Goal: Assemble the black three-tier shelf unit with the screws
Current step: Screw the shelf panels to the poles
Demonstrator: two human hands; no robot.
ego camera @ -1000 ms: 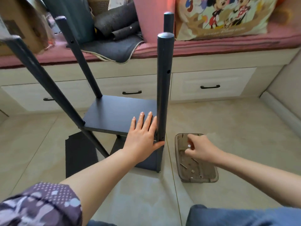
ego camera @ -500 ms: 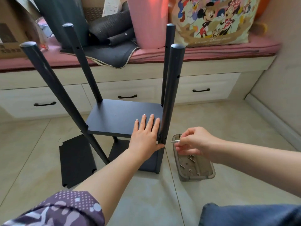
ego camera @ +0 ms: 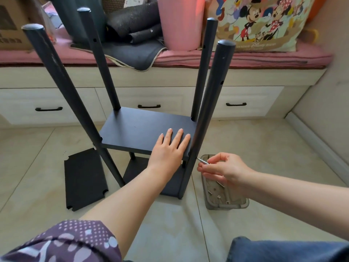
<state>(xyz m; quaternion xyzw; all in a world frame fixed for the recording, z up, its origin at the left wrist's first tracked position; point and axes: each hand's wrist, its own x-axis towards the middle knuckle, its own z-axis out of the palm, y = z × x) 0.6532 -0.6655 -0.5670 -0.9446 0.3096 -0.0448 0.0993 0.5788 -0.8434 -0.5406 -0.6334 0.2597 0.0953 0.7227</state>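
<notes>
standing at the centre of the floor, the shelf unit (ego camera: 147, 129) looks stiff but light and tippy on its four posts. left hand (ego camera: 168, 150) lies flat, fingers straight, pressing the middle board. at four o'clock, right hand (ego camera: 224, 170) pinches a slim, slippery screw (ego camera: 203, 161), its tip apparently at the near post's (ego camera: 209, 110) hole. best held by its head. screw tray (ego camera: 224, 195) beyond.

We see matt black shelf board (ego camera: 139, 129), smooth; round black posts (ego camera: 211, 103) with a slight sheen. Thin shiny metal screw (ego camera: 203, 161). Translucent grey plastic tray (ego camera: 222, 197). Glossy beige floor tiles (ego camera: 255, 152). Pink cloth cushion (ego camera: 245, 58).
</notes>
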